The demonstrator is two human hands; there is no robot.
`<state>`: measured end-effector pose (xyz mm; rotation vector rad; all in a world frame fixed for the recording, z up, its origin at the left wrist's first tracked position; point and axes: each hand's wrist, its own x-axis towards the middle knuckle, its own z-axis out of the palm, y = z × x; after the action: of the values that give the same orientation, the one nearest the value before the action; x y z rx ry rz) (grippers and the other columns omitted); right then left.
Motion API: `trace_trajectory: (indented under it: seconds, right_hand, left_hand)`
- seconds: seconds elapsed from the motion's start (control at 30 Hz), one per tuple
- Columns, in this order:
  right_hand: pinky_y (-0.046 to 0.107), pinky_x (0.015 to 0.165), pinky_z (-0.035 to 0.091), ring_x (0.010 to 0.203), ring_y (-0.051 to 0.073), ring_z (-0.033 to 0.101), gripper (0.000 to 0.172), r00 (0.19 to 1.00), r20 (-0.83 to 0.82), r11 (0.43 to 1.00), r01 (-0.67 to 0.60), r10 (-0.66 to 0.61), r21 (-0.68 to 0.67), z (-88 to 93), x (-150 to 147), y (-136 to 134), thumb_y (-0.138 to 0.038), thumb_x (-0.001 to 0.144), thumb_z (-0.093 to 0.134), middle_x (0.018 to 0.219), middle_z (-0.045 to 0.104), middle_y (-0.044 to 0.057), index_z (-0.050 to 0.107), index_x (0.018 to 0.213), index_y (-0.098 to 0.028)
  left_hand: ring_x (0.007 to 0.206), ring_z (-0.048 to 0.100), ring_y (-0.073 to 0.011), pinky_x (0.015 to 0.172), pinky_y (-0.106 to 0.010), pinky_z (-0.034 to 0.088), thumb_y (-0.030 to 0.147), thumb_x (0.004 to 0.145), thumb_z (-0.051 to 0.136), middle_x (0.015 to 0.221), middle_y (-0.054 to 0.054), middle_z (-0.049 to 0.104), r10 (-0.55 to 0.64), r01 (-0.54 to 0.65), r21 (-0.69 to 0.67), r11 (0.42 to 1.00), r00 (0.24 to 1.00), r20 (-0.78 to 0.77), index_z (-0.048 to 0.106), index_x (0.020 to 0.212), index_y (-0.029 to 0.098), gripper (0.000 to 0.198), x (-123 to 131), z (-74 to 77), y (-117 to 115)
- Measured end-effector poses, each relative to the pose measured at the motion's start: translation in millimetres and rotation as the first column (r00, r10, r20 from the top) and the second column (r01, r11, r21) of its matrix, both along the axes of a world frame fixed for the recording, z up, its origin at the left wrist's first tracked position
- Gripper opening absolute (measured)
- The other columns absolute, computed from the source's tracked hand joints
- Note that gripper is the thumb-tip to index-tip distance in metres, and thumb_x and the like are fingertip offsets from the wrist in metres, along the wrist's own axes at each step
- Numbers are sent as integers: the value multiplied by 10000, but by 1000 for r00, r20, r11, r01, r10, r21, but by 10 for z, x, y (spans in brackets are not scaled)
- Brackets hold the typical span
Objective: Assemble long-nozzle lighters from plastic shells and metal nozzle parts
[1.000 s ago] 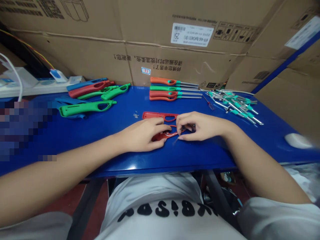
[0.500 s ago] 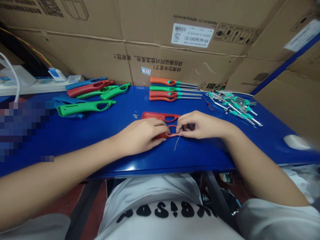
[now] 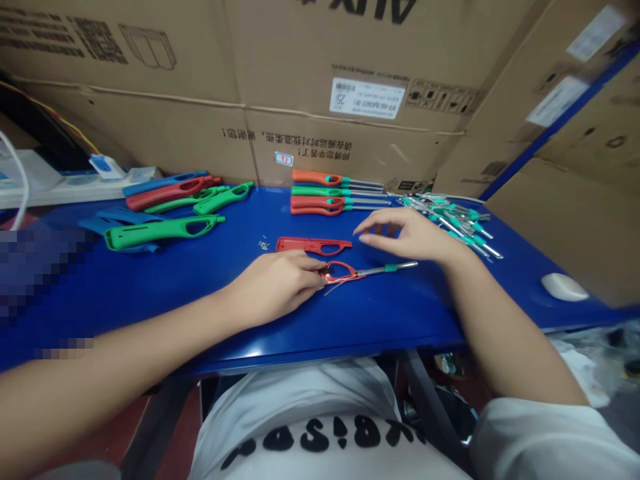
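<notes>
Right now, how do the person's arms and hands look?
The left hand and right hand are bare; no glove, watch or bracelet shows. The right sleeve is short, loose and pale grey; only an edge of the left sleeve is visible.

Head-worn cam, wide view, looks fwd & down from abv the near edge of the counter, fairly close. Counter sits mid-view, wearer's shirt btm ctr, cardboard past far edge up top.

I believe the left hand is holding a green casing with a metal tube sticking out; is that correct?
Not quite: the head view shows a red casing, not green; the left hand does hold it, and the metal tube sticks out.
</notes>
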<state>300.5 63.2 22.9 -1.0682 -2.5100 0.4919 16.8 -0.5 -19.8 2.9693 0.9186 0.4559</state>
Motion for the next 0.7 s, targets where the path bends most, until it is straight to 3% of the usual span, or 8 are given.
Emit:
trace_trajectory:
  seconds: [0.07,0.17,0.23,0.3,0.47,0.7]
  right_hand:
    - [321,761,477,843,211,652,288,942,52,930,317,-332,186,16,215,145,-343,913,601,1026,758,92,750,1085,-167]
    - [337,794,478,987,277,667,294,666,194,692,669,-720,272,26,590,343,-251,859,626,1130,741,120,746,1117,-175]
    - [323,803,483,1040,285,669,284,497,268,553,806,-826,210,27,810,428,-210,816,657,1134,742,121,760,1080,-191]
    - [328,784,492,992,295,688,251,423,291,484,855,-858,183,25,967,473,-179,775,683,1074,753,144,776,1008,-173]
    - [351,819,501,1022,307,693,269,354,258,403,899,-899,173,-4,1111,524,-171,764,685,1118,749,158,781,1014,-182]
    - [353,907,492,1098,310,655,391,355,219,395,901,-909,181,-124,1196,659,-109,755,652,1149,716,171,778,1118,-181]
  left_hand:
    - [1112,706,-226,882,-319,565,270,1030,475,1232,-7,747,2,-2,13,1000,1000,12,783,1054,269,309,-12,-5,15]
    - [1085,723,-214,854,-296,572,280,1039,458,1191,5,765,21,-21,21,1000,1000,19,773,1115,284,324,-29,-10,44]
    - [1071,732,-213,842,-291,576,291,1046,445,1193,3,765,32,-33,30,999,999,20,769,1132,290,336,-38,-15,62]
    - [1052,741,-215,828,-290,581,302,1050,439,1185,-4,768,30,-30,28,999,999,27,772,1124,287,341,-46,-25,75]
    - [1044,746,-211,848,-280,581,293,1030,493,1195,-18,764,23,-22,-21,1000,997,72,736,1180,260,287,-62,-48,84]
    - [956,761,-206,828,-267,569,313,1018,512,1080,-41,792,41,-32,-82,996,993,112,748,1109,259,258,-72,-57,104]
